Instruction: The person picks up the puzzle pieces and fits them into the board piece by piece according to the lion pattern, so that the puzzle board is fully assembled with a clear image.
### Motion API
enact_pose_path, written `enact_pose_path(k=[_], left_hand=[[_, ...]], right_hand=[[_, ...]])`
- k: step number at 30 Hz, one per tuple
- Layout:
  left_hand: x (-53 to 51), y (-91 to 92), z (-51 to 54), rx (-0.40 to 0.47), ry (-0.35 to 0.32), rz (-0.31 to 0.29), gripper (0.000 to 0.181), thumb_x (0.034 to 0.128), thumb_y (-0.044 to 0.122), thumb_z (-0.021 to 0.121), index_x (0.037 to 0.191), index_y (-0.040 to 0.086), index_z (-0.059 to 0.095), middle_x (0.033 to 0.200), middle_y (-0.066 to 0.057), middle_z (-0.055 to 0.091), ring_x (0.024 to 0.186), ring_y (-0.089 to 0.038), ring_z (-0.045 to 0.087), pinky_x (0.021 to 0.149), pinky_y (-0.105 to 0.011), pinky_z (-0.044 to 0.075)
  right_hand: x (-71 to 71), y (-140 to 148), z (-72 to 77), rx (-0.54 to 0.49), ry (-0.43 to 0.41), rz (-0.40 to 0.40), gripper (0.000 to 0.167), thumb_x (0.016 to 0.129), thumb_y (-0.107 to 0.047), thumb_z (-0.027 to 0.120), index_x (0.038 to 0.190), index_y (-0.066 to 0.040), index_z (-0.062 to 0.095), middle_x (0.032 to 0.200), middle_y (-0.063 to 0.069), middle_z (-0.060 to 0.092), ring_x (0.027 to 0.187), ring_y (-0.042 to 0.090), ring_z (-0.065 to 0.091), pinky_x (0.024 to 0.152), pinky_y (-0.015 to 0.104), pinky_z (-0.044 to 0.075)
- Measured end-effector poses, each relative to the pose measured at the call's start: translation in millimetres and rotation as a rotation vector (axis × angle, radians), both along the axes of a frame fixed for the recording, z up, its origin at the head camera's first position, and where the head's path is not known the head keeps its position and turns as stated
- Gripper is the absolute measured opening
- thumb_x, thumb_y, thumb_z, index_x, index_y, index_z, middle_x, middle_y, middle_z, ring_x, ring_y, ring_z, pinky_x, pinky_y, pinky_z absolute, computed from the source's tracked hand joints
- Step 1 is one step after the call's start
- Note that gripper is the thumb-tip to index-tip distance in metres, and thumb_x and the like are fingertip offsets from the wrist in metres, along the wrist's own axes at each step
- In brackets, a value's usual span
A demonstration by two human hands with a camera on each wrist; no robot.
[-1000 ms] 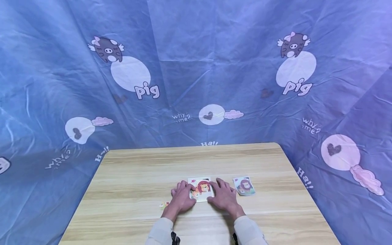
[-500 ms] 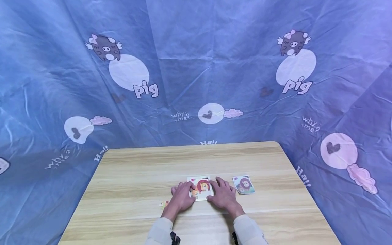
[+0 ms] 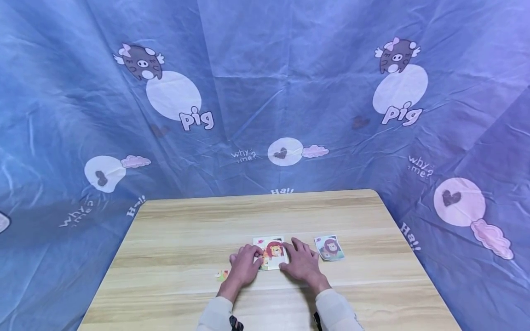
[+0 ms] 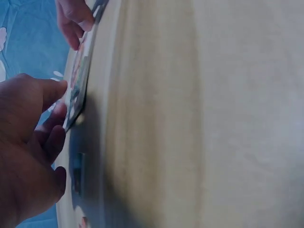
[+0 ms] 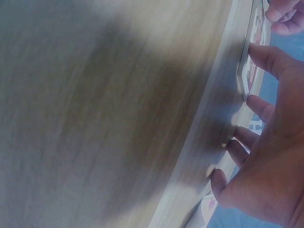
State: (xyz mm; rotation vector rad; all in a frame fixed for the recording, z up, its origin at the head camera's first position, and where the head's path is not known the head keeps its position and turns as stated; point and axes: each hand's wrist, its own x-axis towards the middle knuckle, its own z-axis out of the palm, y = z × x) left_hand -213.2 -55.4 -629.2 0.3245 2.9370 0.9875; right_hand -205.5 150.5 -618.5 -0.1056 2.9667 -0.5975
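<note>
In the head view, a square picture puzzle (image 3: 275, 248) lies flat in a pale tray (image 3: 276, 263), showing a red-maned lion and smaller orange figures. The tray's near right part shows pale, without picture. My left hand (image 3: 245, 265) rests at the left side, its thumb and fingertips touching the puzzle's left part, partly hiding it. On the right, my right hand (image 3: 304, 264) spreads its fingers along the tray's right edge, thumb at the near corner. A loose colourful puzzle piece (image 3: 221, 275) lies left of my left wrist.
A small picture card (image 3: 329, 248) with the same lion lies right of my right hand, a corner slightly curled. The wooden table (image 3: 186, 230) carries everything. A blue printed cloth (image 3: 248, 105) hangs behind and at both sides.
My left thumb has moved up from near the tray's front edge onto its left part, and more of the lower left picture shows. My right hand stays in place.
</note>
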Motion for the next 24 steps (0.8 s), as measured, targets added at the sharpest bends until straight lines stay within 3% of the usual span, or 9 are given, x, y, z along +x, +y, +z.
enact_pose_path(k=[3,7,12,24], left_hand=[[4.3,-3.5,-1.3,-0.041,0.041,-0.003,0.027,0.0831,0.033,0.069,0.108,0.023,0.067,0.098,0.006,0.055,0.094,-0.014,0.047,0.079,-0.038,0.026],[8.9,-9.0,-1.4,-0.124,0.084,-0.054,0.041,0.0771,0.042,0.073,0.115,0.027,0.068,0.098,0.008,0.051,0.091,-0.012,0.043,0.078,-0.036,0.026],[11.9,-11.9,-3.0,-0.203,0.129,-0.098,0.041,0.0761,0.045,0.072,0.115,0.032,0.068,0.096,0.008,0.048,0.088,-0.012,0.040,0.076,-0.036,0.026],[14.5,-5.3,-8.2,-0.193,0.146,-0.010,0.041,0.0775,0.043,0.070,0.116,0.028,0.068,0.093,0.007,0.047,0.087,-0.013,0.040,0.076,-0.038,0.026]], right_hand=[[-0.1,-0.4,-0.4,-0.004,0.002,0.004,0.069,0.075,-0.049,0.072,0.138,-0.025,0.052,0.152,0.013,0.037,0.135,0.038,0.038,0.097,0.067,0.032],[-0.1,-0.6,-0.2,-0.009,0.009,0.000,0.069,0.075,-0.048,0.072,0.137,-0.024,0.052,0.151,0.014,0.037,0.135,0.039,0.038,0.096,0.067,0.032],[0.5,-0.4,-0.8,-0.012,0.001,0.003,0.070,0.076,-0.049,0.072,0.138,-0.024,0.052,0.152,0.013,0.037,0.135,0.039,0.037,0.097,0.066,0.032],[0.5,1.6,-4.8,-0.012,0.002,0.003,0.070,0.076,-0.050,0.071,0.139,-0.025,0.051,0.153,0.013,0.036,0.136,0.038,0.037,0.098,0.067,0.031]])
